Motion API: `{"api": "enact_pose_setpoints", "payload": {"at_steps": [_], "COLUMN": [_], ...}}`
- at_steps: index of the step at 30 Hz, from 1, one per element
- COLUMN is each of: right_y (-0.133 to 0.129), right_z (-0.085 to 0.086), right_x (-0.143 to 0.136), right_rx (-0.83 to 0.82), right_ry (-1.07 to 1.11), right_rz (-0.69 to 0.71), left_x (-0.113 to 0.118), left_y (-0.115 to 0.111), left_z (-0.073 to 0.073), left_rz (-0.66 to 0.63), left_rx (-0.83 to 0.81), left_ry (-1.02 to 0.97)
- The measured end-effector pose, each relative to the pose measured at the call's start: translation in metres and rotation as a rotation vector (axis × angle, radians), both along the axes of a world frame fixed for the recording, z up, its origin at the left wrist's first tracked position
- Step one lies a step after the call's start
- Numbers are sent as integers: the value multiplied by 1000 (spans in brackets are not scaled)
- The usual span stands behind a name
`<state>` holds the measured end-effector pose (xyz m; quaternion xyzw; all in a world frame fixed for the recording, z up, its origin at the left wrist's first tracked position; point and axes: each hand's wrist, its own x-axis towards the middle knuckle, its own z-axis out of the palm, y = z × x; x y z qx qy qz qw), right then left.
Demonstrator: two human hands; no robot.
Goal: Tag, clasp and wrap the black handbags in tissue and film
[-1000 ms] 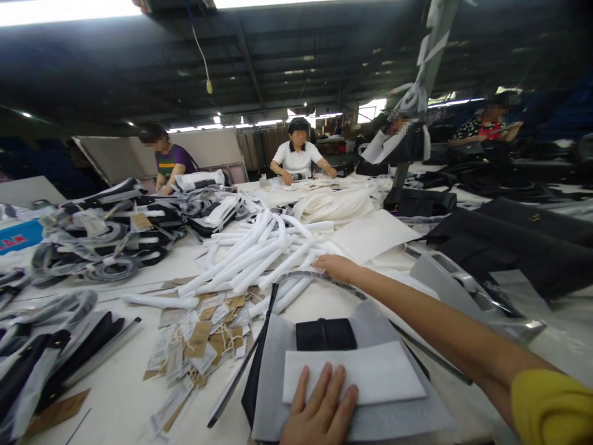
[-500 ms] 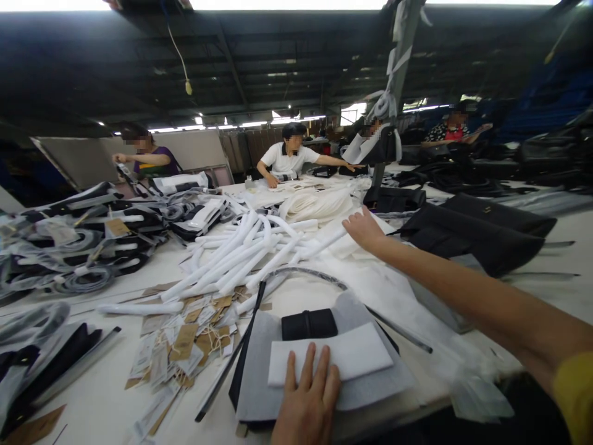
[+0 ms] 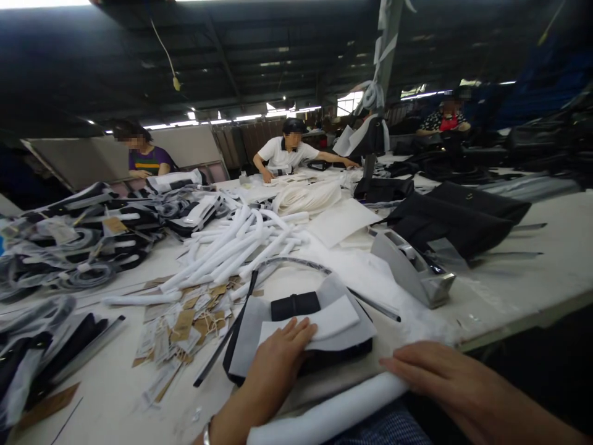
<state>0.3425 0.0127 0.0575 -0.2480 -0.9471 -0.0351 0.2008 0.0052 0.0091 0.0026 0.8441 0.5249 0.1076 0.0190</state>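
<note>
A black handbag (image 3: 306,361) lies on the table in front of me, with grey-white tissue paper (image 3: 250,330) over its front. On that paper rest a dark strap-closed piece (image 3: 295,305) and a white foam sheet (image 3: 338,320). My left hand (image 3: 278,352) lies flat on the sheet's left part, fingers stretched out. Close to the table's near edge, my right hand (image 3: 430,371) grips one end of a white foam tube (image 3: 328,411); its thumb side is partly hidden. The tube slants down to the left, below the bag.
Paper tags (image 3: 185,327) lie left of the bag, with more foam tubes (image 3: 231,247) behind them. Wrapped black bags (image 3: 83,228) are heaped at far left. A metal tape dispenser (image 3: 412,266) stands right, near black bags (image 3: 454,216). A person (image 3: 290,151) reaches across the table's far side.
My right hand has come back from beyond the bag to the near edge, now with a foam tube. The tape dispenser, hidden before by my arm, shows. My left hand stays on the foam sheet.
</note>
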Motion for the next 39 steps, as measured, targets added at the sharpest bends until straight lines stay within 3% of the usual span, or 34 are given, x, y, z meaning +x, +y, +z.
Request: {"api": "enact_pose_setpoints", "payload": {"at_steps": [3, 6, 10, 13, 16, 19, 23, 26, 31, 35, 39], "right_y": [-21, -23, -17, -11, -8, -11, -5, 11, 24, 28, 57], "right_z": [-40, -69, -83, -85, -85, -81, -70, -71, -72, -44, -14], "right_x": [-12, -33, -69, -88, -92, -86, -82, -84, -83, -90, -108], "right_rx": [57, 128, 171, 187, 185, 187, 211, 206, 157, 38, -118], "right_ry": [59, 164, 300, 393, 450, 467, 325, 149, 71, 66, -75], "right_rz": [-62, -152, -259, -309, -329, -245, -155, -157, -110, -124, -82], "left_x": [0, -1, 1, 4, 8, 9, 10, 11, 12, 13, 13], "left_y": [5, 8, 5, -2, -9, -13, -17, -19, -21, -24, -26], "left_z": [26, 41, 46, 37, 13, -18, -43, -44, -32, -27, -28], "left_rz": [-19, -71, -92, -58, -31, -27, 5, 14, 20, 2, -4], "left_rx": [-126, -173, -186, -133, -39, 160, 401, 474, 468, 455, 426], "left_ry": [-87, -107, -80, -27, 74, 177, 225, 229, 228, 252, 241]}}
